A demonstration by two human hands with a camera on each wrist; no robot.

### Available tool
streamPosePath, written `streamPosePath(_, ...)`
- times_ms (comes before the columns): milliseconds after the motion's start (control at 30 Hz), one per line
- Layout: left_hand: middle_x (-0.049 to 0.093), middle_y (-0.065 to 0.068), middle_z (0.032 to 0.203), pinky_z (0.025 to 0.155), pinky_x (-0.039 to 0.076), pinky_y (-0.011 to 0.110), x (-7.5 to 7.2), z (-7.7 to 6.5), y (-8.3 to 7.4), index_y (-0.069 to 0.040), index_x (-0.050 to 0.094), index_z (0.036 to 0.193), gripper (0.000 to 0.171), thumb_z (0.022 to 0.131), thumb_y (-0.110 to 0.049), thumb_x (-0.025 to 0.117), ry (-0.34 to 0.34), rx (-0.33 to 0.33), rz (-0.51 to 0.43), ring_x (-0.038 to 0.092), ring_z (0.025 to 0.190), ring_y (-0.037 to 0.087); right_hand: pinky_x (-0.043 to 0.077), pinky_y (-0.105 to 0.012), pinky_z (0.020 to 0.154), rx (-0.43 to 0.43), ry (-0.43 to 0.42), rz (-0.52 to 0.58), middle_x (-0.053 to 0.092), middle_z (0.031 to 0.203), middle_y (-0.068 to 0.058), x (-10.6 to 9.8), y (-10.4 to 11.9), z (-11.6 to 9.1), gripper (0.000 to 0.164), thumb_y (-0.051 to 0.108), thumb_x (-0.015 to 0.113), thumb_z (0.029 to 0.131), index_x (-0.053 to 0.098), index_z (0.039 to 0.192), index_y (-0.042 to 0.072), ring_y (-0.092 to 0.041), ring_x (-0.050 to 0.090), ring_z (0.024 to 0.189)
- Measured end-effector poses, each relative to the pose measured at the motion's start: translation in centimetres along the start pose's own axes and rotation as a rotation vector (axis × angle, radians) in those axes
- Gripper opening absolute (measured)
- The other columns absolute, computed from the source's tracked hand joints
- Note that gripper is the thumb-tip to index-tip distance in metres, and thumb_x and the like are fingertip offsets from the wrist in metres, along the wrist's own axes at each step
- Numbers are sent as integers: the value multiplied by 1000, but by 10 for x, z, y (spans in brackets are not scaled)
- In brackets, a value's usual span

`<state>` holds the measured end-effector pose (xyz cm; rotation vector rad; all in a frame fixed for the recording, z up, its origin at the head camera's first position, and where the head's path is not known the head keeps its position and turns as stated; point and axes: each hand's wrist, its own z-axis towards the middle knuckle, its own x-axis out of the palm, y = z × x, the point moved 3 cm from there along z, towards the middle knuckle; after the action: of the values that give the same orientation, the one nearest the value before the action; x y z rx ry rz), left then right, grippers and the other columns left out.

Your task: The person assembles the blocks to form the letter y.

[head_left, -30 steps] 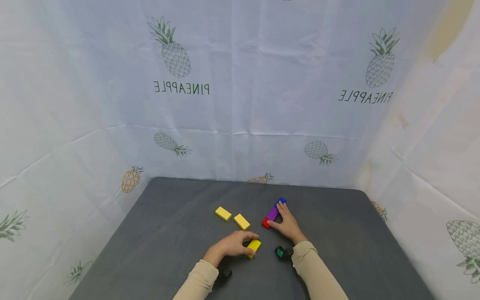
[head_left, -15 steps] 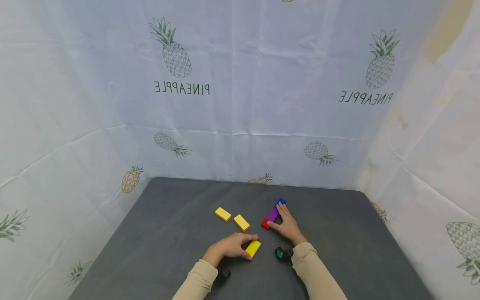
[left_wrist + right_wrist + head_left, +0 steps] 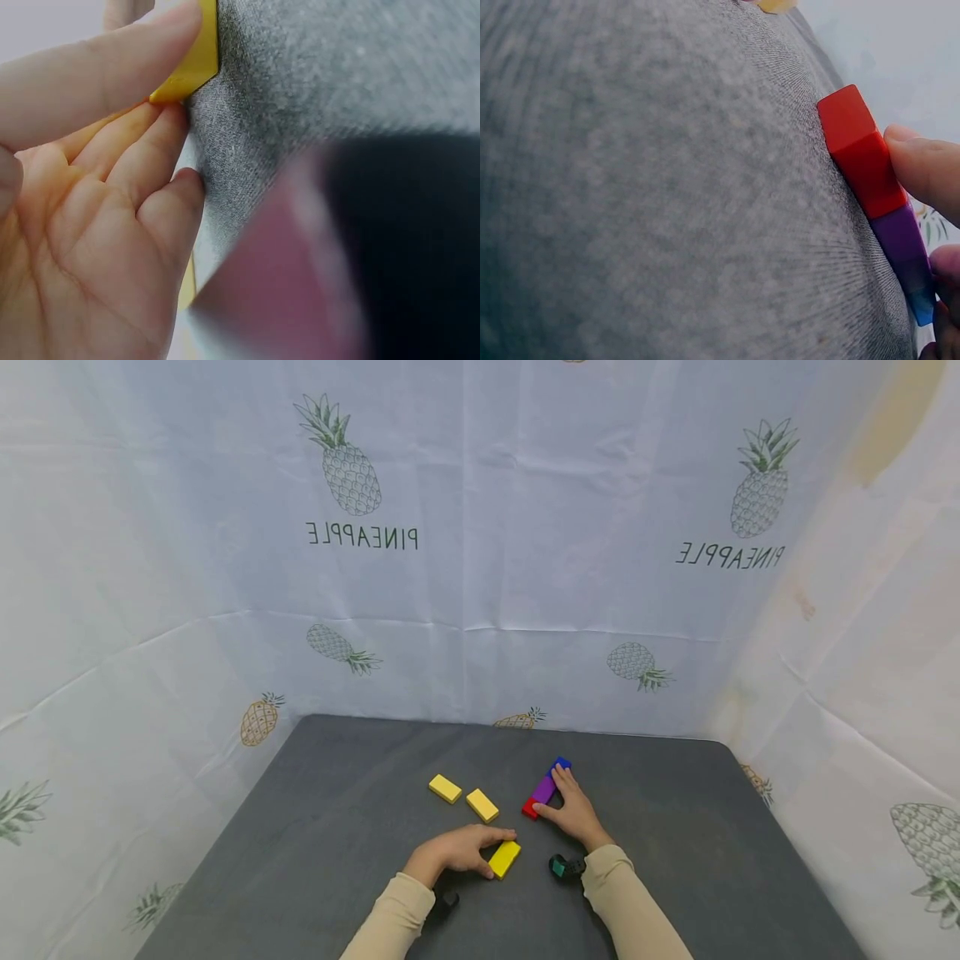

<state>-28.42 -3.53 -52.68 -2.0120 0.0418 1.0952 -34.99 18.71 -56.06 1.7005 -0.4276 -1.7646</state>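
Observation:
In the head view, a bright yellow block (image 3: 506, 861) lies near the table's middle, and my left hand (image 3: 459, 849) pinches it. Its thumb is at the near end, the index finger along the far end. The left wrist view shows the thumb over the yellow block (image 3: 199, 64), with other fingertips just below it. A red block (image 3: 866, 165), a purple block (image 3: 900, 238) and a blue block (image 3: 563, 763) form one slanting row. My right hand (image 3: 579, 814) rests on this row, thumb on the red end and outstretched fingers on the blue end.
Two paler yellow blocks, a left one (image 3: 445, 788) and a right one (image 3: 482, 806), lie beyond the left hand. The dark grey table (image 3: 360, 760) meets a pineapple-print curtain (image 3: 480, 568) at the back. A dark wrist camera (image 3: 564, 866) sits by the right cuff.
My left thumb has slid along the yellow block to its near end, baring more of its top. The right hand and the coloured row have stayed in place.

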Motion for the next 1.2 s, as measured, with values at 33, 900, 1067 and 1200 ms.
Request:
streamPosePath(33, 45, -8, 145, 109, 37, 35, 0, 0, 0, -21, 48, 140, 66, 80, -13, 74, 0, -2, 0, 41, 134, 14, 18, -58, 114, -2, -2, 0, 21, 156, -17, 0, 0, 0, 91, 47, 69, 82, 27, 148, -1, -36, 12, 145)
streamPosePath(900, 52, 0, 137, 107, 39, 36, 3, -1, 3, -12, 52, 132, 62, 76, -12, 79, -91, 6, -225, 47, 130, 21, 19, -60, 112, -6, -7, 4, 22, 156, -18, 0, 0, 0, 91, 47, 68, 82, 28, 147, -2, -37, 14, 145)
streamPosePath(1067, 56, 2, 133, 104, 42, 37, 2, -2, 3, -12, 55, 130, 61, 75, -16, 80, -144, 9, -232, 52, 125, 21, 20, -59, 112, -7, -8, 1, 22, 155, -18, 0, 1, -1, 90, 47, 68, 82, 29, 147, -2, -37, 14, 145)
streamPosePath(1200, 57, 4, 131, 102, 45, 38, 2, -1, 2, -9, 55, 130, 61, 75, -18, 81, -204, 8, -264, 56, 121, 22, 19, -59, 112, -9, -12, 3, 22, 155, -18, 0, 0, 0, 90, 47, 69, 82, 29, 147, -2, -37, 14, 145)
